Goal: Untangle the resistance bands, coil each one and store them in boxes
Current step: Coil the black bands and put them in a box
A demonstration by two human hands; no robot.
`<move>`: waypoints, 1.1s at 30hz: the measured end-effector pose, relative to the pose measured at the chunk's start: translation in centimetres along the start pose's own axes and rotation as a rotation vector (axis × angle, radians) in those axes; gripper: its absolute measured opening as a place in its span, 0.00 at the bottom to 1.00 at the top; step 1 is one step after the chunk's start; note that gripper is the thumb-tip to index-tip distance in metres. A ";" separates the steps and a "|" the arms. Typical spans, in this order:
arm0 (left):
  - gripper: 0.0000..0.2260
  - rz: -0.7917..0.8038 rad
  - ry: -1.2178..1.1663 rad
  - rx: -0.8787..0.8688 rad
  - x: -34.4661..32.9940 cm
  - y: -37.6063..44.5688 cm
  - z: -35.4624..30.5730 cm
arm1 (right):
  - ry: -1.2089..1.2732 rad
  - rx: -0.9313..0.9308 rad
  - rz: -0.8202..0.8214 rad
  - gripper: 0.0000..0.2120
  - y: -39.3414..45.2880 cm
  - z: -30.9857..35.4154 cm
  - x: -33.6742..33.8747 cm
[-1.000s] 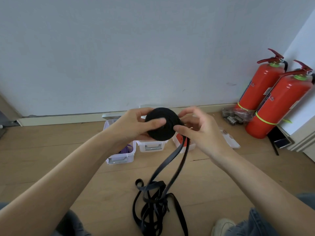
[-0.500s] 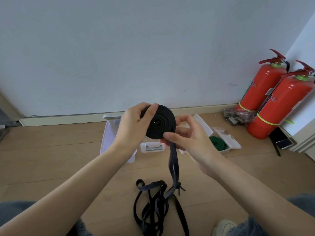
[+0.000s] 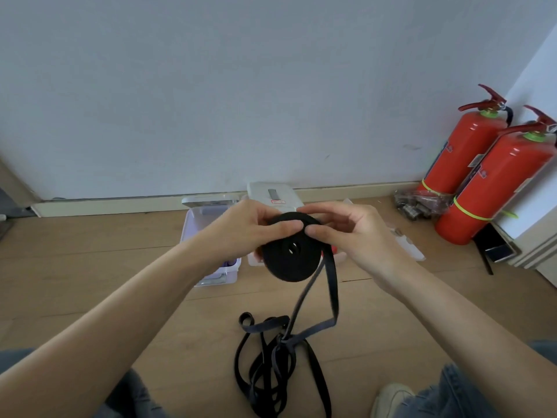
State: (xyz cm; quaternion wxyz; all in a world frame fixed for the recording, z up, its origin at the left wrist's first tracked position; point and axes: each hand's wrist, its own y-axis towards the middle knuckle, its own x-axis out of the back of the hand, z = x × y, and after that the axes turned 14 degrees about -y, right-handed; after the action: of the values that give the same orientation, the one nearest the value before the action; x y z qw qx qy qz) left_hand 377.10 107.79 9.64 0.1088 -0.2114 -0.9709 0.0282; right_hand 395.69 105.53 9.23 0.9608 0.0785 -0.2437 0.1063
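Black rubber fills the middle of the head view: we see the coiled band (image 3: 291,254) held up in front of us over the wooden floor (image 3: 90,267), a flat disc with a small hole at its centre. Our left hand (image 3: 241,227) grips the coil's upper left edge, thumb laid across its face and fingers curled behind. Our right hand (image 3: 355,233) pinches the top right edge, thumb tip almost touching the left thumb. Half a second ago the right hand sat lower, under the coil, with the tail hanging straight down; now it has risen to the rim, and the loose tail (image 3: 328,297) falls from the coil's right side in a wider loop. That tail runs down to the tangled heap (image 3: 271,366) on the floor between our knees. Behind the hands stand the clear plastic boxes (image 3: 208,236), partly hidden, and two red fire extinguishers (image 3: 482,176) in the right corner.
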 end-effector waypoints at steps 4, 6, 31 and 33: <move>0.06 -0.152 -0.142 -0.012 0.8 0.5 -0.2 | 0.276 -0.135 0.026 0.14 0.2 -0.1 0.7; 0.06 -0.176 -0.106 -0.048 1.2 0.7 -0.3 | 0.296 -0.159 0.049 0.13 0.4 -0.2 1.1; 0.11 -0.165 -0.031 -0.016 -0.7 0.5 0.4 | -0.106 -0.034 0.051 0.16 0.0 -0.4 -0.5; 0.11 -0.197 -0.090 -0.005 -0.4 0.6 0.2 | 0.025 -0.095 0.017 0.16 0.1 -0.6 -0.2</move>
State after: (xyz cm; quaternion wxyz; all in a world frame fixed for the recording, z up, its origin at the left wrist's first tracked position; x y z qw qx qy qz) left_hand 377.65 108.21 9.28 0.0666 -0.1140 -0.9910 0.0243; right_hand 395.74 105.74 8.66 0.9655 0.0294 -0.2370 0.1037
